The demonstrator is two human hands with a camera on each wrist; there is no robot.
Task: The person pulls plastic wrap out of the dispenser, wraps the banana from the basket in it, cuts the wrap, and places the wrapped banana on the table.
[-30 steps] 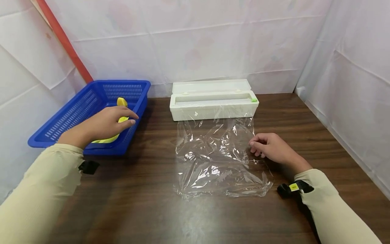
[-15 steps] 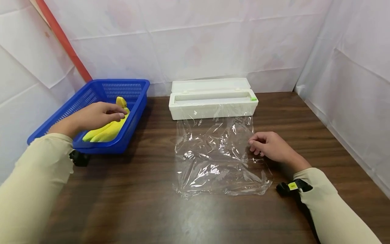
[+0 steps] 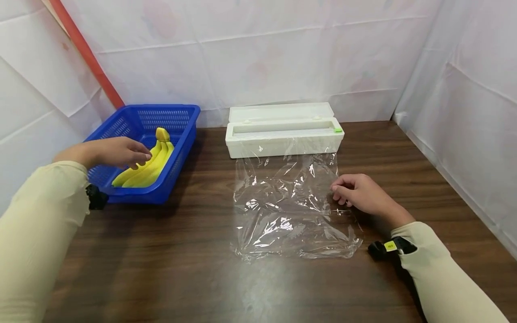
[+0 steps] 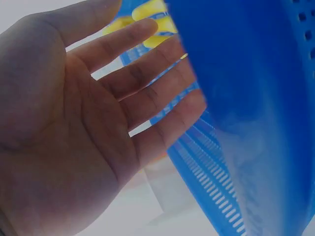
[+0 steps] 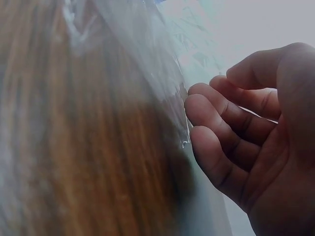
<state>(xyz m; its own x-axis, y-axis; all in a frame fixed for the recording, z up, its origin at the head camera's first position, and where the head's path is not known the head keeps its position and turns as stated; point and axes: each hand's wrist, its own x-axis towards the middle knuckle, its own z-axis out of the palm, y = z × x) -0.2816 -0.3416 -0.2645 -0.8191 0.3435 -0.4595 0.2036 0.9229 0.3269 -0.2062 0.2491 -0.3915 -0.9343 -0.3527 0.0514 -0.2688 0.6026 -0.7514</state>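
A bunch of yellow bananas (image 3: 147,168) lies in the blue basket (image 3: 163,195). Over the basket's near left part hovers my left hand (image 3: 117,151), just left of the bananas, its fingers extended and nothing in its grasp. In the left wrist view the palm of that hand (image 4: 93,103) faces the camera, with the basket wall beyond the fingers. Clear plastic wrap (image 3: 282,211) stretches over the table from a white dispenser box (image 3: 284,146). At the wrap's right edge is my right hand (image 3: 363,195), fingers loosely bent. Its thumb stays apart from the fingertips, which are at the film's edge (image 5: 167,93).
The dispenser's lid (image 3: 280,111) is raised at the back, and a green cutter tab (image 3: 337,130) sits at its right end. White cloth walls (image 3: 258,58) enclose the brown table (image 3: 194,269). A red strip (image 3: 86,54) runs up the left corner.
My left hand has drawn back leftward over the basket, uncovering more of the bananas. The right hand and the plastic wrap have stayed in place.
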